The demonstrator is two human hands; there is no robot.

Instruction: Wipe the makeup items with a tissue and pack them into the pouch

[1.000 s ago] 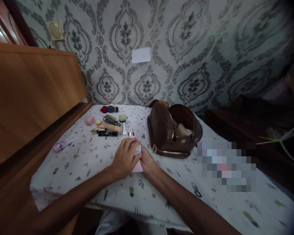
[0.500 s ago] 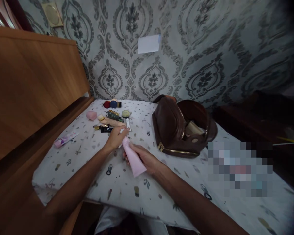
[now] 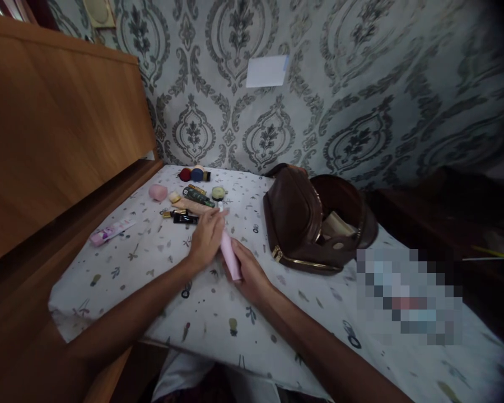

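A pink squeeze tube (image 3: 230, 258) is held over the patterned cloth, its flat end toward me and its edge turned up. My right hand (image 3: 251, 273) is wrapped round the tube's lower body from the right. At the far end, the closed fingers of my left hand (image 3: 206, 238) cover the tube's top, so the cap is hidden. Just beyond the left fingers lies a small white tube (image 3: 222, 208). A black tube (image 3: 185, 219) rests left of that hand, with a peach-coloured tube (image 3: 193, 207) and a dark green tube (image 3: 197, 196) behind it.
A brown leather bag (image 3: 296, 218) stands unzipped to the right. At the left are a pink and purple tube (image 3: 111, 231) and a pink rounded item (image 3: 158, 192). A pale green jar (image 3: 218, 193) sits farther back. A wooden cabinet (image 3: 67, 112) borders the left side.
The pink tube has been turned from its broad face onto its narrow edge. My left hand has moved slightly right and down over its top end. The camera view has shifted a little.
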